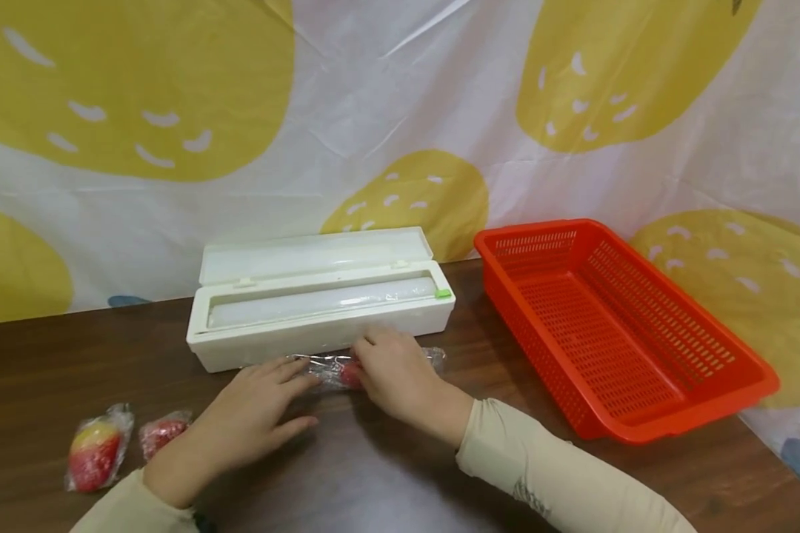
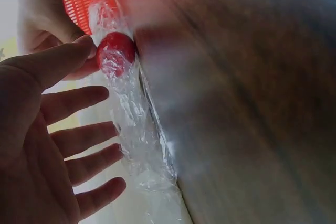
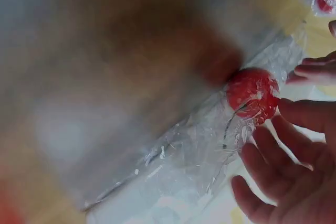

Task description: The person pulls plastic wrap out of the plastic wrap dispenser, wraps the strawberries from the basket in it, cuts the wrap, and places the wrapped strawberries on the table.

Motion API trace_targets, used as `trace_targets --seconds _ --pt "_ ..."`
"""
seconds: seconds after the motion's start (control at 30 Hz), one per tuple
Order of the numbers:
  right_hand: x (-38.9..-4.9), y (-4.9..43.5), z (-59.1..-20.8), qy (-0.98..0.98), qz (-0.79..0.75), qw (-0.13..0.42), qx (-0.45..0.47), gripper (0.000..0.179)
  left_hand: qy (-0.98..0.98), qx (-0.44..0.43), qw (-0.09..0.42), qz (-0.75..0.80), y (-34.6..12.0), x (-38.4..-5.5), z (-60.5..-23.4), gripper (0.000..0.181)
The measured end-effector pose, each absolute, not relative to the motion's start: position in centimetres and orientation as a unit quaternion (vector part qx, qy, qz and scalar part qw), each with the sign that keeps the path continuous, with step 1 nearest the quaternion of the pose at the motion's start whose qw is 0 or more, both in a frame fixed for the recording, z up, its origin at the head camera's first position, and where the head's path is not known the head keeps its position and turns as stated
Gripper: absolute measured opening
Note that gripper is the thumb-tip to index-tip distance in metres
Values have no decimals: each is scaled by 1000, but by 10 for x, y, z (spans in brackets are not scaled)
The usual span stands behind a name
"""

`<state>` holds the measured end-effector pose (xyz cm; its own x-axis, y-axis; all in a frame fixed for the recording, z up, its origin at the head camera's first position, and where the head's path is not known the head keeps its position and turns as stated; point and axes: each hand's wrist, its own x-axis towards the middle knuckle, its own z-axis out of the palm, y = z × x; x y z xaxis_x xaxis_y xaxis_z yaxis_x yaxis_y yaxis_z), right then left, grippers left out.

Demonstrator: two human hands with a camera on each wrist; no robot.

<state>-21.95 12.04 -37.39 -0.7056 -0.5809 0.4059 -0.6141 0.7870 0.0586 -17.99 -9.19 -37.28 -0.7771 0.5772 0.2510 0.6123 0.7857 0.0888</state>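
Note:
A small red round fruit (image 1: 350, 375) lies on a strip of clear plastic wrap (image 2: 139, 129) at the foot of a white wrap dispenser (image 1: 273, 340). Wrap covers part of the fruit, and its ends stretch out to both sides. My left hand (image 1: 256, 411) rests at the left of the wrap, fingers extended and spread, the thumb apart. Over the fruit is my right hand (image 1: 400, 377); in the right wrist view its thumb (image 3: 307, 115) touches the fruit's edge, and the loosely bent fingers meet the film. Nothing is pinched between its fingertips that I can make out.
The dispenser's lid (image 1: 316, 255) stands raised, showing the film roll (image 1: 327, 302) and a green slider (image 1: 443, 294). A red plastic basket (image 1: 560, 363) sits at the right. Two wrapped fruits, one yellow and red (image 1: 95, 453), one red (image 1: 163, 431), lie at the left.

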Motion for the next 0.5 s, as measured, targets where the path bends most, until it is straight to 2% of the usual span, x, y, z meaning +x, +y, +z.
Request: trace_targets --seconds 0.07,0.17,0.33,0.5 --pt "-221 118 -373 -927 14 193 323 8 -942 -312 99 -81 -93 -179 -373 46" --pt "-222 114 -372 -936 -27 131 324 14 -946 -299 89 -86 -94 -176 -374 48" --pt "-221 113 -376 -950 -47 38 305 47 -947 -292 95 -91 -93 -172 -373 51" --pt "-221 111 -375 -962 -53 8 269 67 -946 -296 106 -83 -91 -173 -370 52"
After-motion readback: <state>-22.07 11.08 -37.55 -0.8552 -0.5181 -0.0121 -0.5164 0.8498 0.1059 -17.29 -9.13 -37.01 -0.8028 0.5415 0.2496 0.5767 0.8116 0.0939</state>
